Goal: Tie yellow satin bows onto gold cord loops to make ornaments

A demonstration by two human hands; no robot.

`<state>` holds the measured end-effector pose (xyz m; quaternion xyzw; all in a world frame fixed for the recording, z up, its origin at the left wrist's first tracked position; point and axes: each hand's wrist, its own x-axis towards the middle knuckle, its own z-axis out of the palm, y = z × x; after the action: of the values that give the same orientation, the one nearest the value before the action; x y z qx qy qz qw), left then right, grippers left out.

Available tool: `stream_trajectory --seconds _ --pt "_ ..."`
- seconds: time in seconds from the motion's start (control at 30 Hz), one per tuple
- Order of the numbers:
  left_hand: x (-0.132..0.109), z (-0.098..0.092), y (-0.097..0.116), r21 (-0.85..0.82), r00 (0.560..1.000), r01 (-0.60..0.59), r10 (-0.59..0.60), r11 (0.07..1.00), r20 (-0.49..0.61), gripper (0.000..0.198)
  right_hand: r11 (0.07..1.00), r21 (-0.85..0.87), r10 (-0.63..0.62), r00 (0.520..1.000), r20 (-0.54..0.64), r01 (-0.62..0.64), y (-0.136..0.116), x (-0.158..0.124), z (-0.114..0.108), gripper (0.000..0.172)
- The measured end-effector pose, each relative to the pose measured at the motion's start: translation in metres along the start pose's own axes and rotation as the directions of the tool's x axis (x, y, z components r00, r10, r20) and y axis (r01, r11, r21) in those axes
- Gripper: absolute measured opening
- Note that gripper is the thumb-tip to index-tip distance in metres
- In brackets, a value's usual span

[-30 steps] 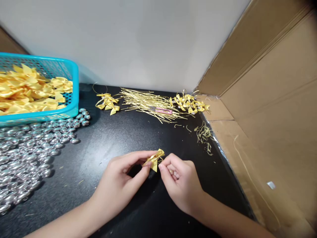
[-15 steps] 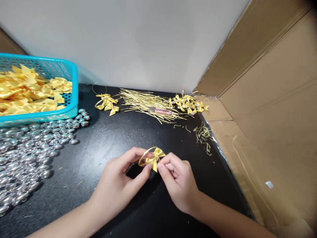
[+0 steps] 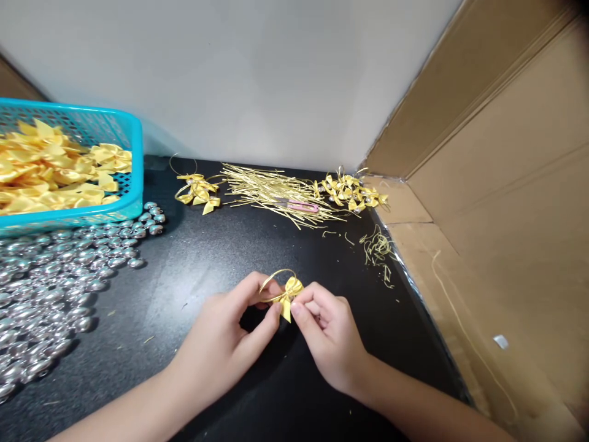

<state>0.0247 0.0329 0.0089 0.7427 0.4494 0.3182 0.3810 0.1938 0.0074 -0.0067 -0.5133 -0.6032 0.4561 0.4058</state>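
Observation:
Above the black table, both hands meet at a yellow satin ribbon bow with a loop of gold cord curving from its upper left. My left hand pinches the bow's left side, thumb in front and fingers behind. On the other side, my right hand has its thumb and forefinger pressed together at the bow's right edge. The fingers cover whatever lies between those right fingertips, and the back of the bow is hidden.
A turquoise basket of yellow bows stands at the left, with many silver beads before it. Gold cords lie at the back under pink-handled snips. Finished-looking bows, cord scraps and a cardboard wall are on the right.
The bow has turned and shifted slightly left between my fingers, and the gold loop has swung to stand more open at the top. Both hands keep nearly the same place.

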Motion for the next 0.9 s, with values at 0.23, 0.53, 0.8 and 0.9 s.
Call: stream_trajectory --seconds 0.23,0.53,0.8,0.9 --pt "0.002 0.001 -0.006 -0.125 0.988 0.154 -0.149 0.98 0.048 0.011 1.0 -0.016 0.006 1.0 0.006 -0.005 0.002 0.001 0.001 0.02" --pt "0.0 0.005 -0.011 -0.274 0.975 0.22 -0.202 0.936 0.092 0.015 0.998 -0.033 0.053 0.999 0.002 -0.052 0.002 0.0 0.001 0.02" --pt "0.0 0.005 -0.004 -0.364 0.979 0.203 -0.188 0.909 0.077 0.007 0.997 -0.034 0.065 0.998 -0.009 -0.065 0.003 0.0 0.002 0.02" --pt "0.001 0.005 -0.004 -0.36 0.973 0.229 -0.212 0.904 0.088 0.007 0.998 -0.021 0.057 0.998 -0.006 -0.057 0.002 0.0 0.002 0.019"
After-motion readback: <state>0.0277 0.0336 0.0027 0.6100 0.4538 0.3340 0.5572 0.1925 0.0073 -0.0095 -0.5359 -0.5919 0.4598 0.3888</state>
